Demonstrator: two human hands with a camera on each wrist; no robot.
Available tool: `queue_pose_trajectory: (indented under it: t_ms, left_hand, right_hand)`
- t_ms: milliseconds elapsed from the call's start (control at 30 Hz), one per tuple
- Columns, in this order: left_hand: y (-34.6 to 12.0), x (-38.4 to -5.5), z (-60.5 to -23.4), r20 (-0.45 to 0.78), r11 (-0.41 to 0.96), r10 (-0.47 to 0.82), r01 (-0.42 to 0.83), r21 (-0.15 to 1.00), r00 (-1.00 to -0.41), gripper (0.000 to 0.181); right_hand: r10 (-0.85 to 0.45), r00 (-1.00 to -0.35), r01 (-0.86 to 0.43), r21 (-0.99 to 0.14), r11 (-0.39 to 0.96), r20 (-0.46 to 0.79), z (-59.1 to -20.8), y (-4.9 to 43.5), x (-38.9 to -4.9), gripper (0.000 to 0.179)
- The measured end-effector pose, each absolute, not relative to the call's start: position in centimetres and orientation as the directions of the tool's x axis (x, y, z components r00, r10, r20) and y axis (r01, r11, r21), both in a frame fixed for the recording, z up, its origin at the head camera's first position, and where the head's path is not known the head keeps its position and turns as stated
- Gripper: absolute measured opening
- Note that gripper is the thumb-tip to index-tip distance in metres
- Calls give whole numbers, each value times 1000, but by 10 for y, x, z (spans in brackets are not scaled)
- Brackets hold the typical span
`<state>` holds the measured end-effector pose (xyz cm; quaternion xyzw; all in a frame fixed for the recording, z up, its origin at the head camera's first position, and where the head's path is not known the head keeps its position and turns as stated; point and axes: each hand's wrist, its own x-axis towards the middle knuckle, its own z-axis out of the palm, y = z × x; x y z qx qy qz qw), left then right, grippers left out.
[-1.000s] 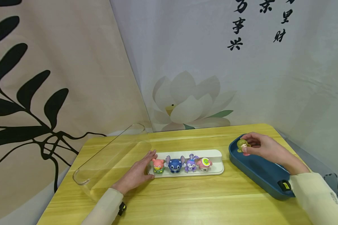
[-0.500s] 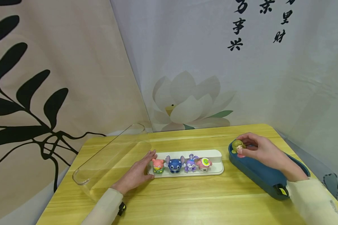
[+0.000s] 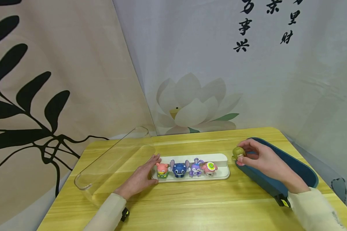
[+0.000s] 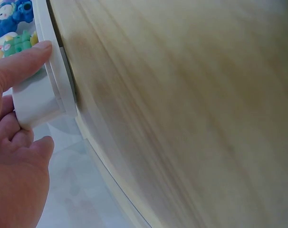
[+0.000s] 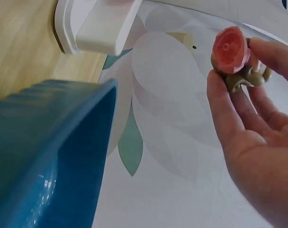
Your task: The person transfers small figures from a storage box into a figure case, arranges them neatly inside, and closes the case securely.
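Observation:
My right hand [image 3: 263, 162] pinches a small doll figurine [image 3: 238, 154] with olive-blonde hair, above the left rim of the blue tray [image 3: 303, 166]. In the right wrist view the pink hollow underside of the figurine [image 5: 229, 50] shows between thumb and fingers. My left hand [image 3: 140, 176] grips the left end of a white display stand [image 3: 219, 158], thumb in front and fingers behind. Along the stand sit a pink-and-green figurine [image 3: 162, 170], a blue big-eared one [image 3: 179, 169], a purple rabbit [image 3: 195, 168] and a pink one with a green-yellow top [image 3: 209, 168].
A clear plastic cover [image 3: 118, 160] lies aslant at the table's left, behind my left forearm. The wooden table [image 3: 191, 205] ends at a fabric backdrop [image 3: 196, 64] with printed leaves, a lotus and characters.
My right hand has carried the doll figurine left, from over the blue tray's inside to its left rim, toward the white stand. The left hand and the stand have stayed put.

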<state>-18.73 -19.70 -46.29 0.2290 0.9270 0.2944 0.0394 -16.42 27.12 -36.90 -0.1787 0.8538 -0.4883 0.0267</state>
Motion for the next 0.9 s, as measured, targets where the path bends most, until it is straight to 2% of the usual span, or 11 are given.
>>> queue_pose_trajectory:
  t_ms: [600,800,900]
  left_hand:
    - [-197,-188,-464,74,727,448,411,550,-891,88]
    - [-197,-189,-465,69,733,443,405,547,-894,88]
    - [-197,-189,-465,67,735,441,403,546,-895,88]
  right_hand:
    - [-259,-945,-311,-801,511,201,-400,243,-160,38]
    - [-255,-943,-320,-784,532,212,-414,237,-160,50]
    - [-255,-945,-316,-780,539,207,-419,236,-161,50]
